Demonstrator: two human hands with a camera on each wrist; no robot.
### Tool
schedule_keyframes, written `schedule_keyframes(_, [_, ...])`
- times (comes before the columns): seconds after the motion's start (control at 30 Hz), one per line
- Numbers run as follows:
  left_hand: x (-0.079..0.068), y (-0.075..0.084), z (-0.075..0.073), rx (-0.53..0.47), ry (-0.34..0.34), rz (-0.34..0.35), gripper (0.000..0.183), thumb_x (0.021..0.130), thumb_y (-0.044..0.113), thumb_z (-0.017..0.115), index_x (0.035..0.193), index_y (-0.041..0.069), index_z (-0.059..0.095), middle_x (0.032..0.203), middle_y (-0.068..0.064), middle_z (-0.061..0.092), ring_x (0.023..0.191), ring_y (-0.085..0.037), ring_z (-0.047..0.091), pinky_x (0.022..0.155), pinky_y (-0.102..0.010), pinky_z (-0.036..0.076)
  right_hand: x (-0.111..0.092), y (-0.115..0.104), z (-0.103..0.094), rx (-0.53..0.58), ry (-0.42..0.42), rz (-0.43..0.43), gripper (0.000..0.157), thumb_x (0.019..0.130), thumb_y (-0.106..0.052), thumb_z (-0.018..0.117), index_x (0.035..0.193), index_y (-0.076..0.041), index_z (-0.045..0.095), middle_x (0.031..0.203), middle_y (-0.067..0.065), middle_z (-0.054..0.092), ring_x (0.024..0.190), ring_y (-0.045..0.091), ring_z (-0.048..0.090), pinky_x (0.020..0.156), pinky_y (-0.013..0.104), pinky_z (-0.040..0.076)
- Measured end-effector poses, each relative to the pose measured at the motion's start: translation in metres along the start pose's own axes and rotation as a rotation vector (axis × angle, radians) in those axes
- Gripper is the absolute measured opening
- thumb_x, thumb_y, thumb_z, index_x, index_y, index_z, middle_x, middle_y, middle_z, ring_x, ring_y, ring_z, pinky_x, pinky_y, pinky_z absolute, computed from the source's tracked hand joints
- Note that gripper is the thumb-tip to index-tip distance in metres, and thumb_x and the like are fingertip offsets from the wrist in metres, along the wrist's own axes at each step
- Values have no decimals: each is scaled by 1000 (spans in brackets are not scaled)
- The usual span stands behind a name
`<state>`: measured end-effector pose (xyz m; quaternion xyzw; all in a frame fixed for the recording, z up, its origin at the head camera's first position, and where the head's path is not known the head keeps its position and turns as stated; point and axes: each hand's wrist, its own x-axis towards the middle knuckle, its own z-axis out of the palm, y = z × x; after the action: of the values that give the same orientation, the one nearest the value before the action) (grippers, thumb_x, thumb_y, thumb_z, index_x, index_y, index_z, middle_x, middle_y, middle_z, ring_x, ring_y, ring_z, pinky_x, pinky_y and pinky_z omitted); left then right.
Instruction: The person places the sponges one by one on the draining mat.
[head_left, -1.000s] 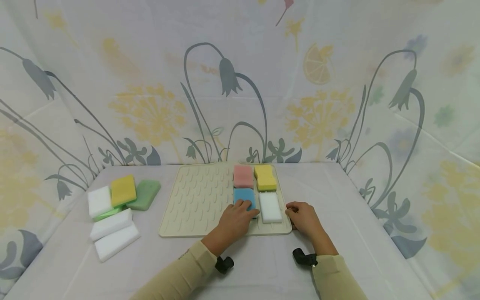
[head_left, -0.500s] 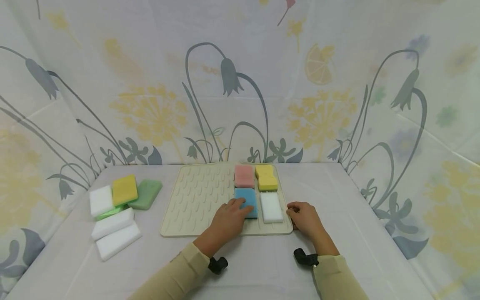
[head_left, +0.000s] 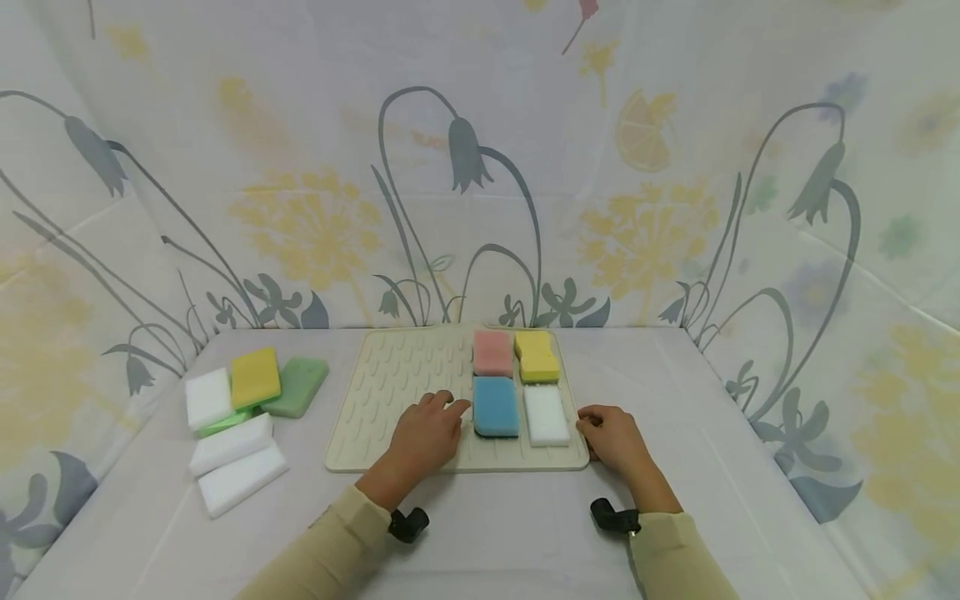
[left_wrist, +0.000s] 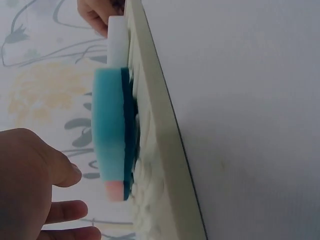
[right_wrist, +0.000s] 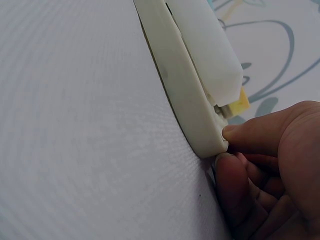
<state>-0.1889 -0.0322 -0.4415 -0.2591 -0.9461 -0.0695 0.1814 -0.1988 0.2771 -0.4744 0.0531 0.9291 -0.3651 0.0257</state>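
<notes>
Close up, left hand (left_wrist: 37, 182) cropped, fingers spread; right hand (right_wrist: 280, 170) pinches mat (right_wrist: 175, 80) edge, shadowed fingers perhaps curled.

Left hand (head_left: 420, 436), fingers (left_wrist: 67, 211) loose and apart; right hand (head_left: 615, 439), fingers in a pinch.

Right hand (right_wrist: 295, 160), lower right: pinches the mat (right_wrist: 182, 90) by its edge, between thumb and finger. White sponge (right_wrist: 207, 50): on mat, upper right. Yellow sponge (right_wrist: 240, 103): beyond, partly hidden. Table (right_wrist: 85, 125): white, left. Printed cloth (right_wrist: 280, 47): upper right corner.
</notes>
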Motion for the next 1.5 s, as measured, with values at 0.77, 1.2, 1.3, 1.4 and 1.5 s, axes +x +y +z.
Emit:
schedule_keyframes(0.77, [-24,-68,-26,62,-63,-206,24,90,20,64,111,11,69,96,-8,64,82,-27,60,60,-39,50,1,0,1,19,-2,5,36,93,-22,58,122,-1,65,101,11,68,74,15,59,56,26,49])
schedule_keyframes(1.2, [-44,-113,-37,82,-40,-254,26,87,20,65,109,5,68,92,-14,64,81,-34,61,63,-45,51,0,1,1,-21,18,-29,34,93,-21,59,120,-3,66,99,8,70,78,16,61,60,26,48])
schedule_keyframes(1.3, [-49,-122,-38,83,-69,-285,28,88,21,64,110,4,68,94,-16,64,82,-36,62,61,-47,51,0,1,1,-16,16,-25,34,93,-21,59,120,-2,66,99,8,70,77,15,61,59,26,48])
schedule_keyframes(1.4, [-53,-128,-42,79,-110,-325,31,89,22,63,112,3,67,96,-17,64,85,-37,62,60,-47,51,-1,0,1,-11,14,-19,34,93,-21,59,120,-2,66,99,9,70,77,15,61,58,26,48])
schedule_keyframes(1.5, [-57,-133,-47,72,-145,-359,33,90,23,62,114,1,66,99,-19,64,87,-38,62,61,-48,51,-2,0,1,-8,14,-14,34,93,-21,59,120,-2,66,100,9,69,76,15,60,58,26,48])
